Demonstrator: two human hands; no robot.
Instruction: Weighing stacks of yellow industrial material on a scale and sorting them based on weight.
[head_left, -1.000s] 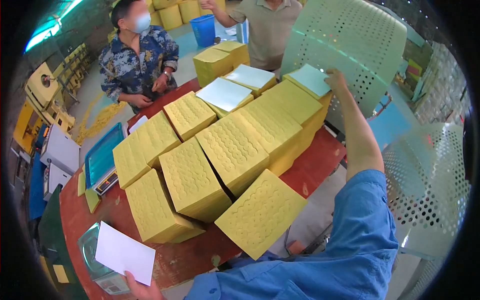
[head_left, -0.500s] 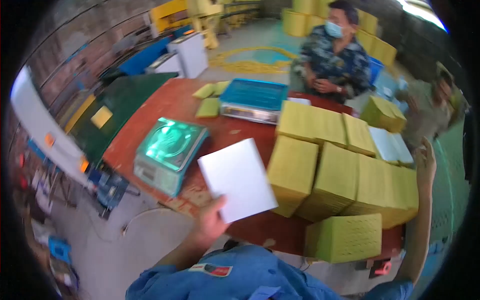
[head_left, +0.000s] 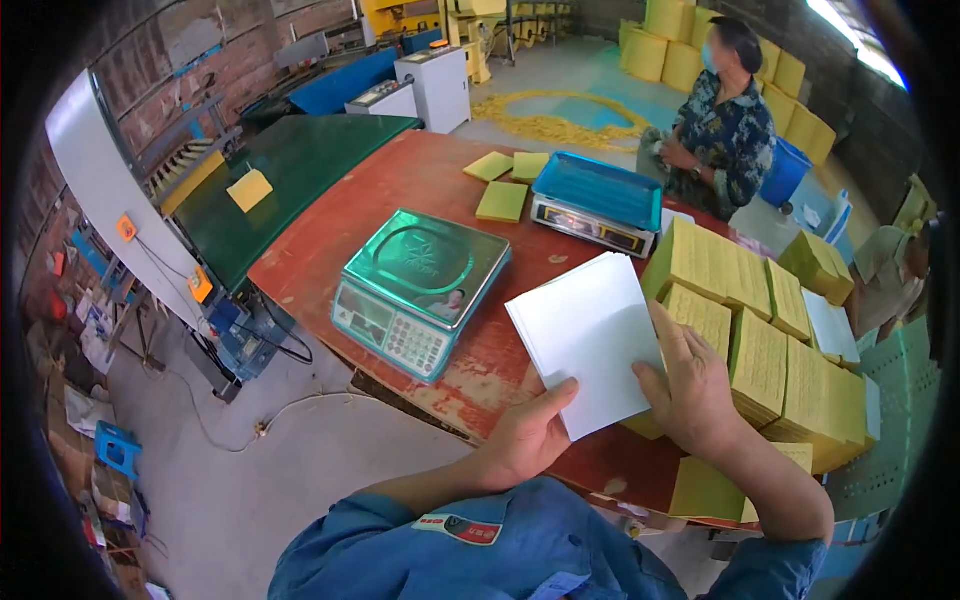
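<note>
White sheets [head_left: 590, 340], gathered in a thin stack, are held up in front of the wearer's body, above the near edge of a red table [head_left: 380, 180]. The left hand [head_left: 525, 440] is pinched on the lower left edge: its thumb presses the top face, and its other fingers are mostly hidden underneath. The right hand [head_left: 695, 385] is loosely closed on the right edge, thumb on the face, forefinger stretched up along the side; how far its other fingers reach behind cannot be told. The sheets lie between the two hands, tilted, with layers slightly fanned at the left.

The step in hand looks like steadying and evening the stack; shifting it would call for keeping both thumbs firm while the loose edges are squared.

Beyond the left hand stands a scale with a shiny green-tinted plate [head_left: 415, 265]. To the right are blocks of yellow paper [head_left: 760, 350]. Farther back sit a blue-trayed scale [head_left: 600, 190] and small yellow pads [head_left: 502, 201]; past them is a co-worker in a patterned shirt [head_left: 740, 140].
</note>
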